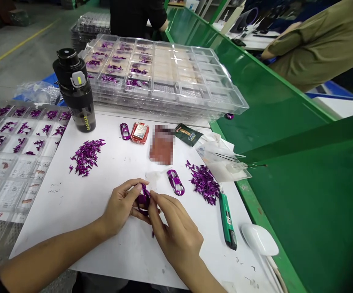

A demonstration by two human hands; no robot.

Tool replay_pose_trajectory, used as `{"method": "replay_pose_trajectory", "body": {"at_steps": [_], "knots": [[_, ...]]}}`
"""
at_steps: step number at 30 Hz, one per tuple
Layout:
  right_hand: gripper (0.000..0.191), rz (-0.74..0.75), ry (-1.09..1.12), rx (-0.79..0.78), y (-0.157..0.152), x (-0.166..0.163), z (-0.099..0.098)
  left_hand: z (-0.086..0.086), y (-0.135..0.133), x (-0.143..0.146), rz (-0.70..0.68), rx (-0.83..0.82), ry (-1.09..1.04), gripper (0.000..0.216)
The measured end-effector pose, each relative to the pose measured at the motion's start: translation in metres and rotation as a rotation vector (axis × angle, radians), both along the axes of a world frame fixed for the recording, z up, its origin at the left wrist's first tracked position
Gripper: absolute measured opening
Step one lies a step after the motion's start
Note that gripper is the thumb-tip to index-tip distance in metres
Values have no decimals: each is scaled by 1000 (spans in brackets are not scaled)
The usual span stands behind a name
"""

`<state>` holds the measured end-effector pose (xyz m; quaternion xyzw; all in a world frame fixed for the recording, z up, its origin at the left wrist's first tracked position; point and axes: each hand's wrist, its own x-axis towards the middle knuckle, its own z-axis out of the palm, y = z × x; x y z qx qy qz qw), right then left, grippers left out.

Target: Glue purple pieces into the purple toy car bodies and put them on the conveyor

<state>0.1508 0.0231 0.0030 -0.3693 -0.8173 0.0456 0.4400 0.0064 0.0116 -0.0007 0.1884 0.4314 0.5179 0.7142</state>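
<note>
**Two bare hands pinched a glossy purple car-shaped shell [143, 198] above a white work surface [72, 215].**

The left hand's [119, 207] grip curled around the shell, partly hiding it, while the right hand's [176, 230] grip closed on it with the fingertips; both were nearly shut. A tiny purple sliver [152, 235] showed just below the shell. A matching purple shell [175, 182] lay just beside the hands, near a heap of shiny purple spikes [203, 183], with a second heap [87, 158] well to the left. The main risk seemed to be slippage: too much finger pressure could flick a spike loose, while a careless wrist could scatter either heap or knock the green utility knife [227, 221] off the surface.
</note>
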Motion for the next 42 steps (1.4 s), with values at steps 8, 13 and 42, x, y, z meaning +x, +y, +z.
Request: {"method": "replay_pose_trajectory", "body": {"at_steps": [8,13,42], "knots": [[49,33,-77,32,-1,1,-2,-2,0,0,14,1,19,39],[42,59,-47,-26,-1,-2,-2,1,-1,3,49,-13,21,37],[21,-81,-450,143,5,-10,-13,-10,-6,1,9,119,181,28]]}}
